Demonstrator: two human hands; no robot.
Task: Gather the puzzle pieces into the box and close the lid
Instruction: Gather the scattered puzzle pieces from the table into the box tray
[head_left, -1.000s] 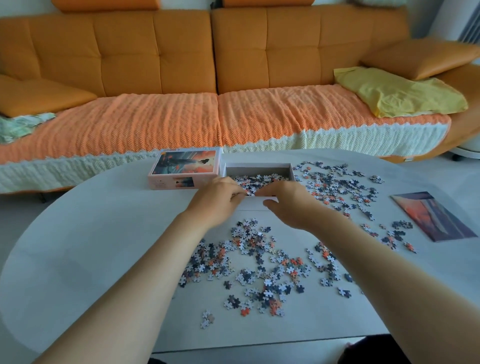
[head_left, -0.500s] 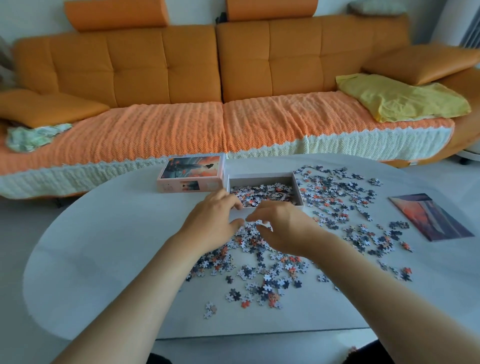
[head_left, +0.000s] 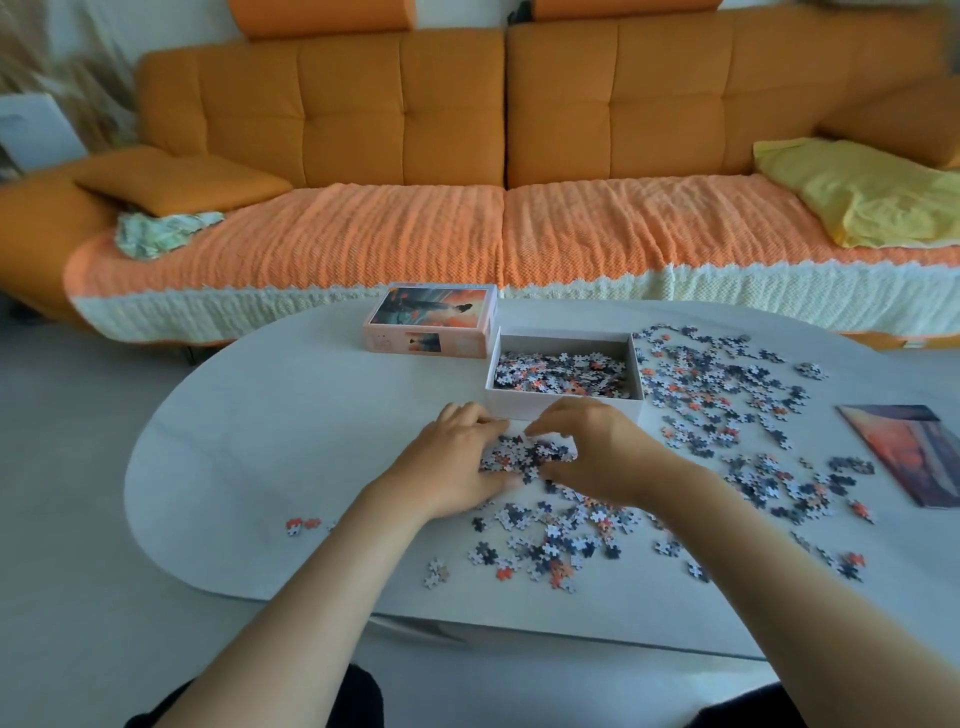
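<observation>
Head view: a white table (head_left: 260, 467) carries the open box (head_left: 509, 402) just beyond the fingertips, partly filled, with its lid (head_left: 431, 325) farther off, left of it. Left hand (head_left: 452, 462) and right hand (head_left: 597, 452) face each other, fingers curled round a heap of puzzle pieces (head_left: 524, 454) between them. Loose pieces (head_left: 691, 395) lie scattered right of the right fingers.

Head-worn view, forward-down over table (head_left: 260, 467)
</observation>
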